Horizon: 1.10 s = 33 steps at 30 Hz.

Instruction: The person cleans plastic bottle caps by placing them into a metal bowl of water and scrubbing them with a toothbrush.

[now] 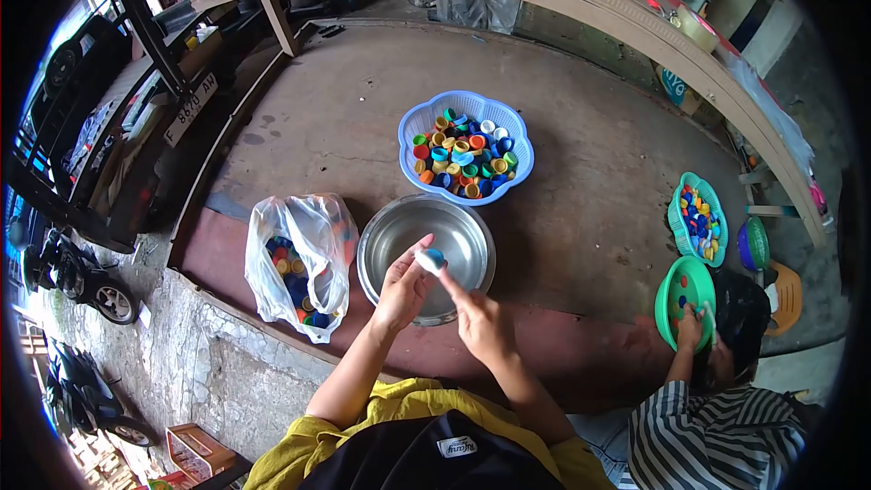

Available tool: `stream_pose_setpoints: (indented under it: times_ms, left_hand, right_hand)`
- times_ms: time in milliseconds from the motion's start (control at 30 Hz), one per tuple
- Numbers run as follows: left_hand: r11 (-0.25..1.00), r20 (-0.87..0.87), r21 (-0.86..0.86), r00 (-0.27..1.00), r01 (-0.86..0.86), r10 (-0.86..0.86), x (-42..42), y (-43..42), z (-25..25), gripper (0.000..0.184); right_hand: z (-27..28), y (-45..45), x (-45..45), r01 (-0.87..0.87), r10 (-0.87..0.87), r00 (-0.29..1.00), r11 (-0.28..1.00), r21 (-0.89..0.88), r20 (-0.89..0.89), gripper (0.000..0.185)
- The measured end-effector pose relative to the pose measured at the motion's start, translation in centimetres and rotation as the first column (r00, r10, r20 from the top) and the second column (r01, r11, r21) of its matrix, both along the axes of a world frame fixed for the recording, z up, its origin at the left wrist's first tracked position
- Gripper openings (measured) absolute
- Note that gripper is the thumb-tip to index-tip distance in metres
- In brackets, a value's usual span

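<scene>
Above a steel bowl [374, 259], my left hand [402, 295] is closed on a small blue bottle cap [435, 258]. White material that looks like a cloth [426, 262] lies against the cap, slightly blurred. My right hand [484, 322] meets it from the other side, index finger stretched to the cloth and the other fingers curled; its thumb is mostly hidden. To the left of the bowl stands an open white plastic bag [325, 249] with colourful bottle caps inside. Just beyond the bowl, a blue plastic basket [410, 118] holds many loose caps.
At right, a co-worker in a striped shirt [708, 431] has both hands over a green basin [667, 295] with caps in it. A teal basket [718, 249] of caps stands beyond. A wooden beam [544, 0] borders the brown platform [318, 109]; motorcycles [82, 281] are at left.
</scene>
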<state>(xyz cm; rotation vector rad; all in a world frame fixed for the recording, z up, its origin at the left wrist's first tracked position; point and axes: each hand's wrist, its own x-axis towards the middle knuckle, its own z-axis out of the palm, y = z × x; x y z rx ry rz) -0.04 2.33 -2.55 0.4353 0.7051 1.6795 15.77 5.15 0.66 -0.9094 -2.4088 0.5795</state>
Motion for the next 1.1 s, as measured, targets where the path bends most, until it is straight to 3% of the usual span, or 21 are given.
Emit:
stream_pose_setpoints:
  times_ms: [100,133,233,267,300,367,400,467,567,700,733,767,800,900,1000,1100]
  left_hand:
    - [1.0,0.118,0.004,0.993,0.012,-0.012,-0.1,-0.1,-0.2,0.039]
    - [1.0,0.125,0.004,0.992,0.025,-0.026,-0.4,-0.2,-0.1,0.039]
    - [0.999,0.166,0.03,0.986,0.022,-0.027,-0.7,-0.1,0.2,0.039]
    - [0.999,0.174,0.036,0.984,0.026,-0.032,-0.8,-0.1,0.4,0.039]
    - [0.997,0.18,0.064,0.982,0.04,-0.051,-0.8,-0.1,0.3,0.039]
    - [0.999,0.202,0.035,0.979,0.034,-0.041,-0.4,0.0,0.5,0.04]
    - [0.999,0.211,0.02,0.977,0.033,-0.036,-0.4,0.0,0.6,0.041]
    - [0.998,0.193,0.027,0.979,0.06,-0.065,-0.2,-0.1,0.6,0.041]
    - [0.996,0.109,-0.005,0.99,0.092,-0.091,0.2,0.0,1.5,0.039]
    - [0.998,-0.07,-0.018,0.996,0.056,-0.057,0.3,-0.3,1.3,0.037]
    - [0.998,-0.213,-0.07,0.977,0.01,-0.024,0.3,-0.1,0.9,0.038]
    - [0.988,-0.575,-0.061,0.814,-0.14,0.08,0.6,-0.5,0.7,0.039]
    - [0.962,-0.844,0.008,0.514,-0.274,0.154,0.9,-0.7,1.1,0.04]
    - [0.988,-0.988,0.148,0.042,-0.05,0.15,0.2,-1.5,2.8,0.04]
    - [0.982,-0.976,0.182,-0.131,-0.051,0.174,-0.1,-1.6,3.1,0.038]
    - [0.992,-0.985,0.123,-0.129,-0.034,0.118,-0.6,-1.6,2.6,0.035]
  right_hand:
    - [0.3,1.9,0.3,0.156,-0.161,0.983,0.986,-0.061,-0.088,0.05]
    - [0.3,1.9,0.4,0.136,-0.132,0.982,0.991,0.015,-0.138,0.054]
    - [-0.6,0.5,-0.3,0.032,-0.016,0.926,0.999,0.037,-0.376,0.045]
    - [-1.1,0.2,-0.3,-0.033,-0.1,0.867,0.966,-0.256,-0.488,0.043]
    - [-1.3,-0.1,-0.3,-0.134,-0.214,0.801,0.847,-0.515,-0.56,0.041]
    - [-0.7,-0.5,-0.1,-0.33,-0.437,0.681,0.532,-0.779,-0.587,0.038]
    - [-0.2,-0.4,-0.4,-0.298,-0.506,0.643,0.526,-0.797,-0.575,0.037]
    - [-0.6,0.9,-1.3,-0.114,-0.411,0.764,0.673,-0.731,-0.497,0.031]
    - [0.2,2.5,-2.1,-0.098,-0.301,0.851,0.715,-0.692,-0.431,0.024]
    - [-1.2,3.0,-3.2,-0.238,-0.284,0.781,0.688,-0.685,-0.557,0.019]
    - [-1.1,3.2,-3.1,-0.233,-0.285,0.802,0.66,-0.714,-0.525,0.018]
    - [-0.7,3.1,-2.7,-0.223,-0.287,0.825,0.626,-0.747,-0.487,0.018]
    - [-0.6,3.1,-2.4,-0.211,-0.285,0.848,0.593,-0.777,-0.447,0.019]
    - [-2.1,3.0,-2.3,-0.165,-0.298,0.847,0.639,-0.751,-0.44,0.02]
    - [-1.9,2.8,-2.2,-0.159,-0.297,0.858,0.622,-0.767,-0.419,0.022]
    - [-2.2,2.8,-1.9,-0.144,-0.289,0.875,0.611,-0.778,-0.388,0.022]
